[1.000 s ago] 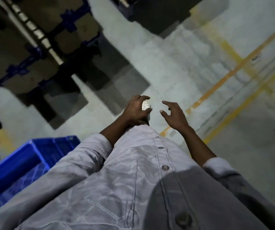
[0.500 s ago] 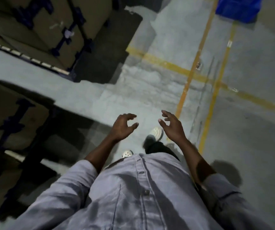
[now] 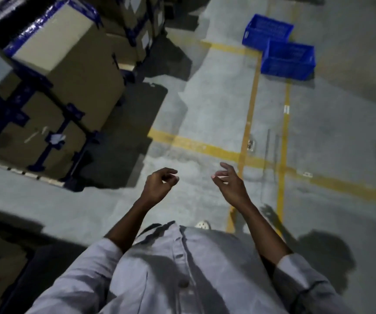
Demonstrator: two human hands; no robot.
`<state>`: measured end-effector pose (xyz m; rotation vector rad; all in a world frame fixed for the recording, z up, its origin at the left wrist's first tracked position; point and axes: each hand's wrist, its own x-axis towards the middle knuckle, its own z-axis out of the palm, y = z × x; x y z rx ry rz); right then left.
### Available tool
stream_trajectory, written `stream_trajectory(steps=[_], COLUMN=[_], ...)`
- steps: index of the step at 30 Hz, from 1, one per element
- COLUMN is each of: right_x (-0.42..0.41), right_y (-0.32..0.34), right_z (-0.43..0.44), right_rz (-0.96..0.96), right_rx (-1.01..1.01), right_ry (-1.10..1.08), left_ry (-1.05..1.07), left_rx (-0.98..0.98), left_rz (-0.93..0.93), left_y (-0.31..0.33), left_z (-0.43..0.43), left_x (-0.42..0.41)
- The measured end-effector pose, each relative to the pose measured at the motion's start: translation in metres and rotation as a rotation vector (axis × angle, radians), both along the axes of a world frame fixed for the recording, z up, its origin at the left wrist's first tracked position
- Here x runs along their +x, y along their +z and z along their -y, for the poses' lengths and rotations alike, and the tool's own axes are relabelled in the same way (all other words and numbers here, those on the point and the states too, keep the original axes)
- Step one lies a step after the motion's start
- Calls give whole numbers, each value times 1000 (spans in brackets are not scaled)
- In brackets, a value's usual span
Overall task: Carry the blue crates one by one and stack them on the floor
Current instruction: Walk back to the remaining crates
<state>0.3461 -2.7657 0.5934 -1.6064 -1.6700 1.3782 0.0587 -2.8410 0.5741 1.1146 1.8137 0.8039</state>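
Note:
Two blue crates sit on the concrete floor at the far upper right, side by side and touching. The nearer crate [image 3: 288,60] lies in front of the farther crate [image 3: 267,29]. Both look empty. My left hand [image 3: 157,186] and my right hand [image 3: 230,185] hang in front of my chest, well short of the crates. Each hand holds nothing, with fingers loosely curled and apart.
Stacked cardboard boxes [image 3: 53,87] with blue tape stand on pallets along the left. Yellow floor lines [image 3: 247,132] cross the grey floor between me and the crates. One white shoe [image 3: 203,224] shows below my shirt.
The view has swung from a blue crate at my lower left toward the open floor. The two far crates have come into view and grown nearer. Both hands stay empty.

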Motion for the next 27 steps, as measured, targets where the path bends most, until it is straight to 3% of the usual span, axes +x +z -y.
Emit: stream_trajectory(steps=[16, 27], right_x=[-56, -65], right_y=[40, 72], right_z=[-397, -604], right_rz=[-3, -25], right_rx=[75, 49], right_ry=[-169, -325], left_ry=[-94, -299], left_rx=[144, 109], left_rz=[-5, 13], left_y=[4, 28], left_z=[-436, -688], left_x=[-43, -41])
